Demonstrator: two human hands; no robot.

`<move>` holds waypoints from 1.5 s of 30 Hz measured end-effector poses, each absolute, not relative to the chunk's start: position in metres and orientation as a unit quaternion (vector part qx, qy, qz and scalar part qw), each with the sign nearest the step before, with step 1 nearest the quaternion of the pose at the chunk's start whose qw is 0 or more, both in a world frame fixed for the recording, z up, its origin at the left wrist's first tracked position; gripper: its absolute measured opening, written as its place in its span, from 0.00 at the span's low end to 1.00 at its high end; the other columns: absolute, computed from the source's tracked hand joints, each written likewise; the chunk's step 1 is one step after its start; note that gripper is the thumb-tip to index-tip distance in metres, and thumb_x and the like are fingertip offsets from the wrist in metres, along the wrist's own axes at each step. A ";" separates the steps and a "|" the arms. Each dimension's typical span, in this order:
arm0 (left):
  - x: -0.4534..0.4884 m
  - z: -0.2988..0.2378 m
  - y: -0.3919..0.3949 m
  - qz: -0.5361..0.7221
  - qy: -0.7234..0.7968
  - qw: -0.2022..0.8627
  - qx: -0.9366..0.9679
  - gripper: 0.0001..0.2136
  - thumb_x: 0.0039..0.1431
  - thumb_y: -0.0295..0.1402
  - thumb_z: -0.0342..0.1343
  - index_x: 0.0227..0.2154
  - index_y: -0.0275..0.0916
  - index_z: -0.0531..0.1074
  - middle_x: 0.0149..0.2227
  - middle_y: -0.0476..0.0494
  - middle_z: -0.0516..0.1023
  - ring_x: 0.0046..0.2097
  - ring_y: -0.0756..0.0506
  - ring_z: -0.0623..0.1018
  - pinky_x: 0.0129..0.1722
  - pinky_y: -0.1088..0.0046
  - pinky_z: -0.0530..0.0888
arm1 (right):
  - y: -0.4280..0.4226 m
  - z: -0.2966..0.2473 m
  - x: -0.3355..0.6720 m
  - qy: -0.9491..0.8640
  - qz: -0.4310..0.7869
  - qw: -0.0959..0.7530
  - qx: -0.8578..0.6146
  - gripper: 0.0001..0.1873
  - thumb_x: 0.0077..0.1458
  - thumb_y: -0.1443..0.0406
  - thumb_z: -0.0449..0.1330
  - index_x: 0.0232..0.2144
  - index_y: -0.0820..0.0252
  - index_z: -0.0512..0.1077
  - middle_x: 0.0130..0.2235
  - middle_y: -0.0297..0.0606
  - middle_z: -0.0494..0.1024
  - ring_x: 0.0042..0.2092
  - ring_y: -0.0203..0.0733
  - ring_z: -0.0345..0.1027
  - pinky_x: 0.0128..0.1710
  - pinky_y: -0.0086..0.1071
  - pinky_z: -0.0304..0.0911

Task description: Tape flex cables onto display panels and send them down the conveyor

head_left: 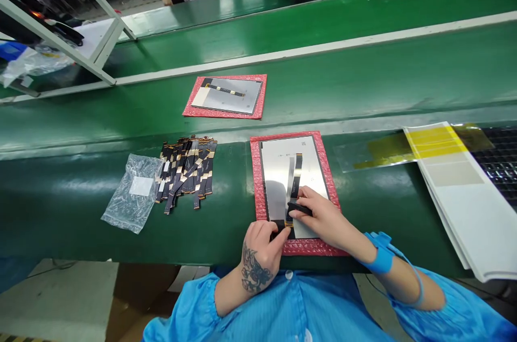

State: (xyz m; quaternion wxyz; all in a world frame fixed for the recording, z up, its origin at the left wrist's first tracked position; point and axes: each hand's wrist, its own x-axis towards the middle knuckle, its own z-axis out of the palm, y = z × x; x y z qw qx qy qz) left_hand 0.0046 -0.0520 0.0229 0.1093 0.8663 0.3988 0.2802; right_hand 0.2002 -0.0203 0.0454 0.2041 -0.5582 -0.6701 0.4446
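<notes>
A glossy green desk [343, 83] with a smooth, reflective top carries a flat, rectangular silver panel [278, 169] with a dull metallic sheen, lying on a sheet of red bubble wrap [256, 180] whose pebbled edge frames it on all sides. A thin, dark flex cable [296, 175] with small gold patches runs lengthwise down the middle of the panel toward its near end. The left hand [260, 256] sits at the panel's near edge, fingers curled and fingertips pressed down on the dark strip at the lower end of the cable. The right hand [323, 215], with a blue wrist strap [382, 256] on its wrist, rests on the panel just beside it, fingers pinched narrow on a small black piece [299, 207] at the cable's lower part. Both hands almost touch one another. Left of the panel lies a loose heap of similar dark ribbon cables [188, 169], and next to it a crinkled clear plastic bag [135, 191]. Farther back rests a second panel on red wrap [226, 95]. To the right lie stiff white sheets [464, 207] with a translucent yellow film [434, 140].
</notes>
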 end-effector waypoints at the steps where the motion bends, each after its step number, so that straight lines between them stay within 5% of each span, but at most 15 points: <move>1: 0.004 0.023 -0.053 0.281 0.393 0.112 0.868 0.12 0.62 0.25 0.48 0.41 0.40 0.76 0.30 0.43 0.71 0.33 0.47 0.68 0.31 0.71 0.64 | -0.020 0.046 0.200 -0.675 0.443 0.198 -0.556 0.09 0.58 0.68 0.55 0.25 0.61 0.67 0.37 0.39 0.66 0.39 0.42 0.64 0.38 0.34 0.61; 25: 0.005 0.022 -0.053 0.297 0.388 0.099 0.867 0.11 0.64 0.25 0.48 0.42 0.37 0.75 0.30 0.44 0.70 0.33 0.47 0.67 0.32 0.72 0.65 | -0.021 0.046 0.194 -0.720 0.370 0.133 -0.572 0.08 0.57 0.70 0.57 0.25 0.61 0.69 0.38 0.39 0.68 0.37 0.40 0.67 0.35 0.30 0.63; 35: -0.002 0.017 -0.058 0.249 0.370 -0.009 0.895 0.12 0.63 0.29 0.51 0.46 0.42 0.75 0.38 0.42 0.71 0.40 0.45 0.68 0.42 0.67 0.66 | -0.020 0.050 0.192 -0.706 0.372 0.092 -0.595 0.06 0.56 0.73 0.61 0.27 0.63 0.71 0.39 0.38 0.69 0.38 0.40 0.68 0.36 0.30 0.63; 39: -0.002 0.014 -0.059 0.245 0.391 0.024 0.887 0.14 0.63 0.28 0.48 0.47 0.42 0.75 0.38 0.41 0.69 0.40 0.44 0.68 0.42 0.65 0.65 | -0.023 0.053 0.185 -0.707 0.360 0.088 -0.602 0.06 0.56 0.73 0.61 0.28 0.62 0.70 0.41 0.37 0.69 0.37 0.38 0.67 0.37 0.30 0.63; 42: -0.003 0.014 -0.058 0.248 0.410 0.105 0.872 0.16 0.63 0.27 0.45 0.49 0.42 0.74 0.37 0.41 0.68 0.40 0.45 0.68 0.40 0.67 0.66 | -0.025 0.055 0.185 -0.691 0.334 0.105 -0.632 0.04 0.53 0.71 0.63 0.31 0.63 0.70 0.42 0.39 0.68 0.37 0.40 0.67 0.37 0.32 0.63; 45: -0.006 0.017 -0.054 0.221 0.392 0.155 0.879 0.17 0.62 0.27 0.48 0.52 0.45 0.72 0.38 0.43 0.67 0.40 0.45 0.69 0.38 0.69 0.66 | -0.023 0.057 0.208 -0.632 0.336 0.227 -0.661 0.07 0.54 0.65 0.62 0.29 0.63 0.69 0.44 0.42 0.67 0.38 0.41 0.66 0.38 0.33 0.64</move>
